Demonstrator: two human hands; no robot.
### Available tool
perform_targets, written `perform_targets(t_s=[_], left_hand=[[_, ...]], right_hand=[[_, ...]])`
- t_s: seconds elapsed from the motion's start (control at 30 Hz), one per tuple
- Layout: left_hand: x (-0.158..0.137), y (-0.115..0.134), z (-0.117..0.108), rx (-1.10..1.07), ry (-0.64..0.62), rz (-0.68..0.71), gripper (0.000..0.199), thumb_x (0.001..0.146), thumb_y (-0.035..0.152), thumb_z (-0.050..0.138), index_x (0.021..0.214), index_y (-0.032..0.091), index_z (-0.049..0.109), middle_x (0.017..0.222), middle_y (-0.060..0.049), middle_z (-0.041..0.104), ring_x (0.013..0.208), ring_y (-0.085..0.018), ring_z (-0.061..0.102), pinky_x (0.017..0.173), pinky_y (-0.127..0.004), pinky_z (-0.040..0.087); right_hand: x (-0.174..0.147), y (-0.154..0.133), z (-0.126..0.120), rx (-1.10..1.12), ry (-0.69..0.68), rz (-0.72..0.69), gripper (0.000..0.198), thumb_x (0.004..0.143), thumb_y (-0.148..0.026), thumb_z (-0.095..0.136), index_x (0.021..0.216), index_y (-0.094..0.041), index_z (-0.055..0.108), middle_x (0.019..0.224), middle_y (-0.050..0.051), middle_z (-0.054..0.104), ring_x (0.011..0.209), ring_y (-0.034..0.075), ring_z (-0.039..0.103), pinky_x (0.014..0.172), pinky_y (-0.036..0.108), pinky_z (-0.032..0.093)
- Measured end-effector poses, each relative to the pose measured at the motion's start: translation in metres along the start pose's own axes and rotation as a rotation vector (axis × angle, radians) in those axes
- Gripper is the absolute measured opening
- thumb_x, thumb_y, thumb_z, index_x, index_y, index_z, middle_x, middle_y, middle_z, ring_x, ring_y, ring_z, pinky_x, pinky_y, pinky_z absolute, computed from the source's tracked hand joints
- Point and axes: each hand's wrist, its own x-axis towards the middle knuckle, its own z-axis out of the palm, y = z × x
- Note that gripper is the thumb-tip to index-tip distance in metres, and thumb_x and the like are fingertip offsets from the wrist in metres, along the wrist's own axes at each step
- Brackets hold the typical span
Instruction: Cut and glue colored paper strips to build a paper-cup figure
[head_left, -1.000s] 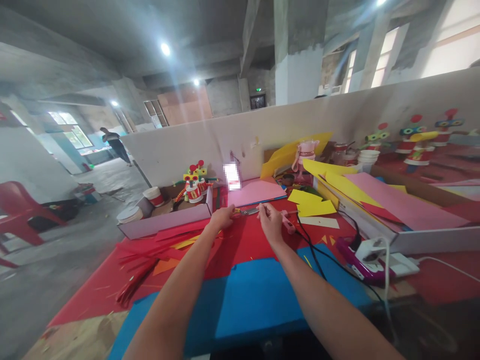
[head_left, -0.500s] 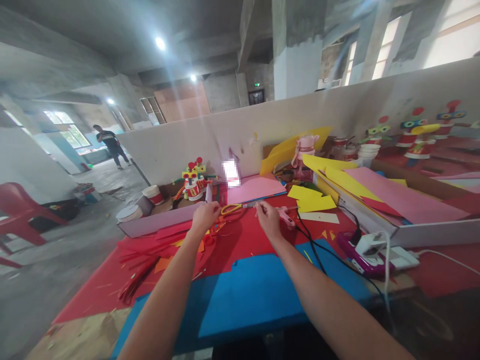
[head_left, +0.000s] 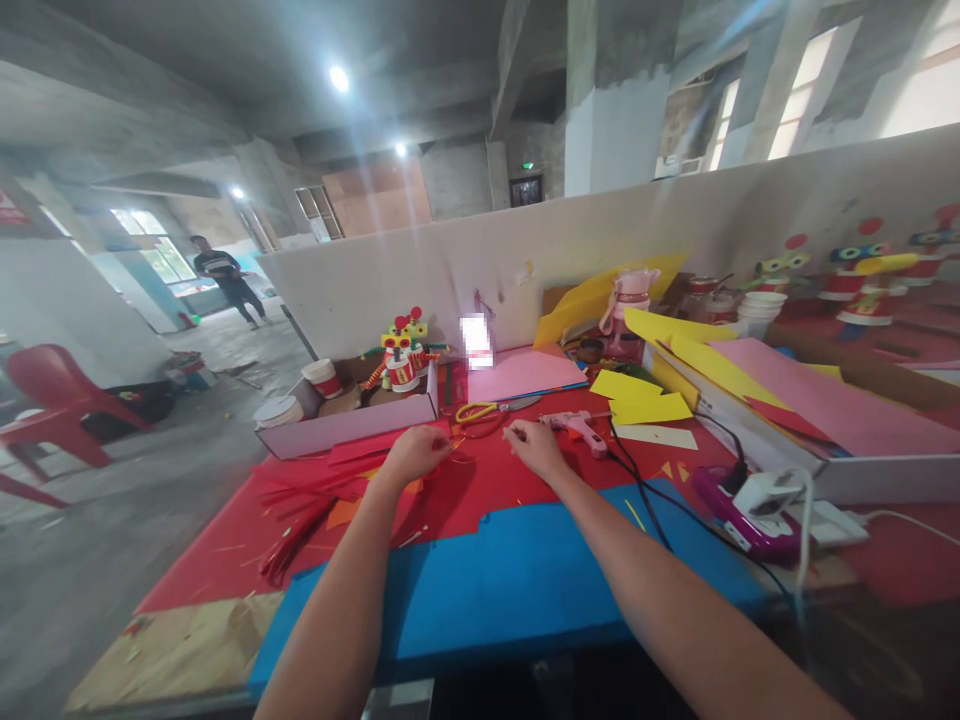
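Observation:
My left hand (head_left: 417,452) is over the red sheet (head_left: 491,475), its fingers pinched together beside small orange and yellow scraps. Whatever is in that pinch is too small to make out. My right hand (head_left: 534,446) is opposite, a short gap away, with its fingertips also closed, and I cannot see what they hold. Just beyond both hands lie yellow-handled scissors (head_left: 480,411), blades pointing right. A pink glue gun (head_left: 577,428) lies beside my right hand, its nozzle side partly behind the fingers. Under my forearms is a blue sheet (head_left: 510,575).
Cup figures (head_left: 403,368) stand in a low box (head_left: 352,428) at the left. Pink paper (head_left: 525,372) and yellow sheets (head_left: 637,398) lie behind. A purple power strip (head_left: 739,515) with cables is at the right. One person (head_left: 225,278) stands far off.
Both hands have come nearer to me, away from the scissors, which now show more fully. The glue gun is less covered. The whole view has shifted slightly.

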Motion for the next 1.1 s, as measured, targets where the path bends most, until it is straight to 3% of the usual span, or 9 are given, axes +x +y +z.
perform_targets(t_s=[0.1, 0.23, 0.47, 0.57, 0.67, 0.83, 0.97, 1.1], left_hand=[[0.0, 0.001, 0.005, 0.022, -0.082, 0.127, 0.015, 0.078, 0.027, 0.059, 0.088, 0.023, 0.071, 0.092, -0.001, 0.071, 0.088, -0.017, 0.061, 0.076, -0.024, 0.042], [0.001, 0.006, 0.013, 0.188, -0.066, 0.073, 0.017, 0.08, 0.019, 0.054, 0.088, 0.022, 0.068, 0.093, -0.005, 0.069, 0.093, -0.02, 0.06, 0.08, -0.03, 0.042], [0.002, 0.009, 0.004, 0.209, 0.104, 0.044, 0.015, 0.083, 0.019, 0.051, 0.081, 0.021, 0.066, 0.087, -0.004, 0.068, 0.094, -0.021, 0.058, 0.081, -0.031, 0.04], [0.0, 0.006, -0.001, 0.286, 0.176, -0.041, 0.019, 0.086, 0.02, 0.047, 0.082, 0.02, 0.066, 0.091, -0.007, 0.068, 0.097, -0.023, 0.058, 0.082, -0.034, 0.04], [-0.001, 0.008, 0.0, 0.327, 0.123, -0.125, 0.024, 0.088, 0.027, 0.045, 0.085, 0.019, 0.068, 0.096, -0.01, 0.068, 0.098, -0.026, 0.058, 0.083, -0.037, 0.041], [0.002, 0.017, 0.009, 0.242, -0.05, -0.086, 0.033, 0.084, 0.046, 0.051, 0.101, 0.024, 0.068, 0.106, -0.008, 0.068, 0.109, -0.029, 0.054, 0.087, -0.042, 0.041], [0.008, 0.018, 0.014, 0.258, -0.13, -0.106, 0.033, 0.078, 0.039, 0.057, 0.106, 0.024, 0.066, 0.116, -0.01, 0.063, 0.113, -0.031, 0.05, 0.089, -0.045, 0.039], [0.013, 0.018, 0.015, 0.274, -0.118, -0.114, 0.025, 0.08, 0.03, 0.053, 0.099, 0.023, 0.068, 0.109, -0.01, 0.064, 0.112, -0.029, 0.051, 0.089, -0.044, 0.038]], right_hand=[[0.0, -0.002, -0.001, -0.024, -0.034, 0.029, 0.025, 0.085, -0.03, 0.048, 0.069, -0.018, 0.062, 0.054, 0.001, 0.062, 0.051, 0.014, 0.055, 0.05, 0.022, 0.033], [-0.001, -0.005, -0.002, -0.032, -0.062, 0.048, 0.025, 0.086, -0.028, 0.047, 0.07, -0.018, 0.062, 0.056, 0.002, 0.063, 0.052, 0.014, 0.055, 0.05, 0.023, 0.033], [-0.001, -0.01, -0.004, -0.02, -0.073, 0.065, 0.024, 0.087, -0.027, 0.047, 0.071, -0.018, 0.063, 0.057, 0.002, 0.064, 0.054, 0.014, 0.056, 0.052, 0.023, 0.033], [0.0, -0.01, -0.004, -0.03, -0.075, 0.063, 0.024, 0.087, -0.027, 0.048, 0.071, -0.018, 0.064, 0.057, 0.002, 0.064, 0.055, 0.014, 0.056, 0.053, 0.023, 0.034], [0.0, -0.01, -0.003, -0.046, -0.065, 0.065, 0.024, 0.087, -0.028, 0.048, 0.072, -0.018, 0.065, 0.058, 0.002, 0.065, 0.056, 0.015, 0.057, 0.054, 0.023, 0.034], [0.0, -0.01, -0.002, -0.064, -0.067, 0.063, 0.024, 0.087, -0.028, 0.049, 0.072, -0.018, 0.066, 0.058, 0.002, 0.065, 0.056, 0.015, 0.057, 0.054, 0.023, 0.034], [-0.001, -0.011, -0.002, -0.071, -0.068, 0.067, 0.024, 0.087, -0.028, 0.05, 0.071, -0.018, 0.065, 0.058, 0.002, 0.065, 0.056, 0.015, 0.057, 0.054, 0.023, 0.034], [-0.001, -0.011, -0.003, -0.074, -0.069, 0.068, 0.024, 0.087, -0.028, 0.05, 0.071, -0.018, 0.065, 0.058, 0.002, 0.065, 0.056, 0.015, 0.057, 0.054, 0.022, 0.034]])
